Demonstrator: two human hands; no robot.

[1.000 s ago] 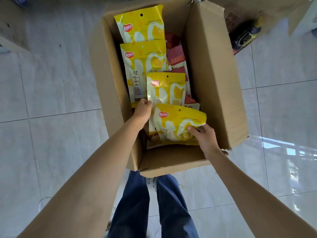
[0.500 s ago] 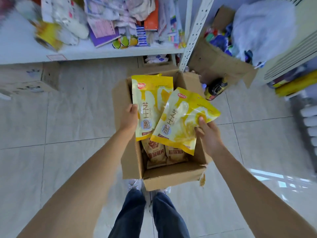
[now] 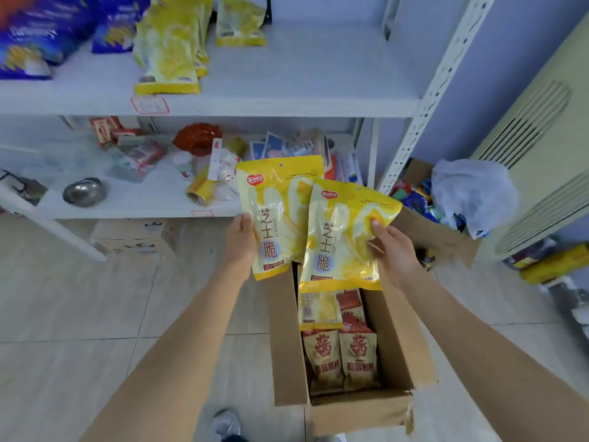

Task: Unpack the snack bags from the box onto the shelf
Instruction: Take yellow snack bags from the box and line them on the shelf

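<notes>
Two yellow snack bags are hanging in the air above the open cardboard box [image 3: 398,352] — one per hand. The left hand [image 3: 239,240] is gripping the left yellow bag [image 3: 277,215] along its left edge, fingers wrapped behind it; the right hand [image 3: 393,250] is pinching the right yellow bag [image 3: 342,237] at its right edge, thumb pressing on the front. The right bag is overlapping the left one's right edge, and both are standing roughly upright in front of the lower shelf [image 3: 127,199].

Down in the box, near its far end, one more yellow bag [image 3: 318,309] is showing just under the held pair, with red-topped packs [image 3: 352,306] beside it, and two brown bags [image 3: 342,358] are lying side by side at the near end (how many lie beneath, I cannot tell).

The upper shelf [image 3: 302,81] is carrying a stack of yellow bags [image 3: 169,52] near its front edge, a single yellowish bag [image 3: 240,22] farther back, and blue packs [image 3: 35,36] toward its left end. The lower shelf is crowded — a steel bowl [image 3: 84,191] near the left, a red crinkly item [image 3: 197,137], mixed packets behind the held bags.

To the right, past the perforated upright [image 3: 436,90], a second cardboard box [image 3: 436,231] is holding colourful wrappers and a pale plastic bag [image 3: 471,193]. A closed carton [image 3: 134,234] is sitting on the floor under the lower shelf.
</notes>
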